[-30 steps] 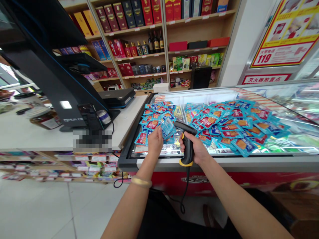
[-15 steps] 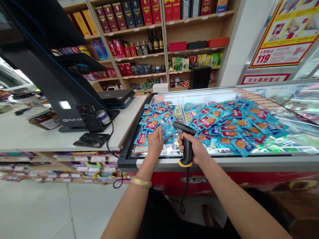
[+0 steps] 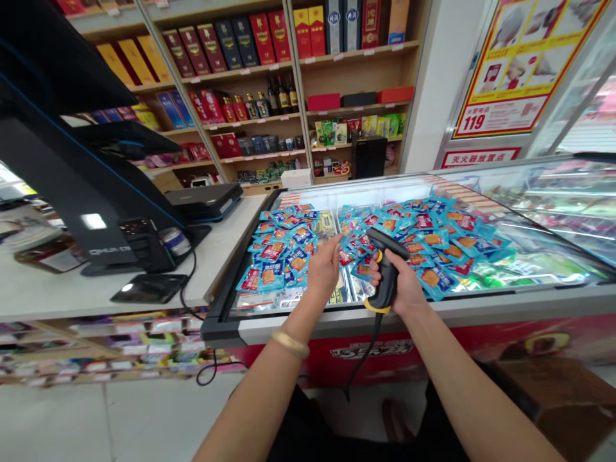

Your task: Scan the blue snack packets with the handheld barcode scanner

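Note:
My right hand [image 3: 402, 282] is wrapped round a black and yellow barcode scanner [image 3: 385, 276], its head pointing up and left above the freezer's glass lid. My left hand [image 3: 325, 269], with a gold-coloured bangle [image 3: 290, 344] on its wrist, reaches to the near left edge of the larger heap of blue snack packets [image 3: 433, 240]. Its fingers stretch forward beside the packets; whether the tips touch one is hard to see. A smaller heap of the same packets [image 3: 282, 244] lies to the left of this hand. Red and dark blue labels show on many of them.
On the left, a counter [image 3: 144, 298] holds a dark checkout terminal [image 3: 96, 186], a phone [image 3: 144, 244], a small jar [image 3: 174, 242] and a black flat item [image 3: 149, 289]. The scanner cable [image 3: 363, 359] hangs before the freezer front. A cardboard box [image 3: 553, 391] sits lower right.
My left hand has moved from the smaller heap towards the larger one, and the packet it held is out of it. The scanner stays in my right hand. The view has shifted right.

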A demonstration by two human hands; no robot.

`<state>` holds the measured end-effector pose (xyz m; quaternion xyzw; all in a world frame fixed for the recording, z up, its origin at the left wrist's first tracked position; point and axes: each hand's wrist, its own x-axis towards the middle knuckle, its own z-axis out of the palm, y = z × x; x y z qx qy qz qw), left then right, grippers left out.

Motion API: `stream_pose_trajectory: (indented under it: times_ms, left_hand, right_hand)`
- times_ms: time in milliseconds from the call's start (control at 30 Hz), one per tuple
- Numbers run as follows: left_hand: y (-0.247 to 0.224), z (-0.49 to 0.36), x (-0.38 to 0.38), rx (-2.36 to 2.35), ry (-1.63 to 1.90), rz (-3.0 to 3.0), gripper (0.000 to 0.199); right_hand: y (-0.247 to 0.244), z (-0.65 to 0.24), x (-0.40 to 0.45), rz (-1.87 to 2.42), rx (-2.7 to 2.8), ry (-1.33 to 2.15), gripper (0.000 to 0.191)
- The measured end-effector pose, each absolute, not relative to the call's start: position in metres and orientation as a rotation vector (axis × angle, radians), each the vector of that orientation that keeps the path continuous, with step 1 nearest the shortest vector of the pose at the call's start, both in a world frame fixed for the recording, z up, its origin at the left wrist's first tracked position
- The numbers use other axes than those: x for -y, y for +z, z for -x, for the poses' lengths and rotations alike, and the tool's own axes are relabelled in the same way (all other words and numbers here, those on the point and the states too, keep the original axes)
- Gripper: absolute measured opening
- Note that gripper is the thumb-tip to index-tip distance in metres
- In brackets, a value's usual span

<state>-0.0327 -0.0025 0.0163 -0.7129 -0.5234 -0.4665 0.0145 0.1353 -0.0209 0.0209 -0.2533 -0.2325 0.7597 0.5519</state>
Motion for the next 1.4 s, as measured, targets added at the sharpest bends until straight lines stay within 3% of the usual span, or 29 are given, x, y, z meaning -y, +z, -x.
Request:
stream_pose_trajectory:
  times_ms: [167, 300, 467, 1000, 1267, 1400]
  left_hand:
    - [0.017, -0.024, -0.022, 1.653, -1.142, 2.411, 0.042]
    - [0.009, -0.048, -0.024, 1.850, -0.698, 2.440, 0.069]
    - [0.006, -0.052, -0.026, 1.872, -0.554, 2.432, 0.072]
    - [0.013, -0.048, -0.046, 1.857, -0.661, 2.402, 0.076]
    - [0.008, 0.027, -0.009, 1.799, -0.971, 2.183, 0.068]
    - [0.009, 0.072, 0.012, 2.026, -0.883, 1.877, 0.070]
  right_hand:
    - [0.018, -0.169, 0.011, 0.626, 0.543, 1.696, 0.024]
    - [0.015, -0.183, 0.006, 0.614, 0.538, 1.677, 0.023]
    - [0.017, -0.186, 0.001, 0.607, 0.517, 1.711, 0.023]
    - [0.026, -0.186, -0.014, 0.572, 0.536, 1.689, 0.023]
    - [0.024, -0.159, 0.006, 0.544, 0.548, 1.731, 0.021]
    - [0.022, -0.128, 0.017, 0.539, 0.557, 1.820, 0.023]
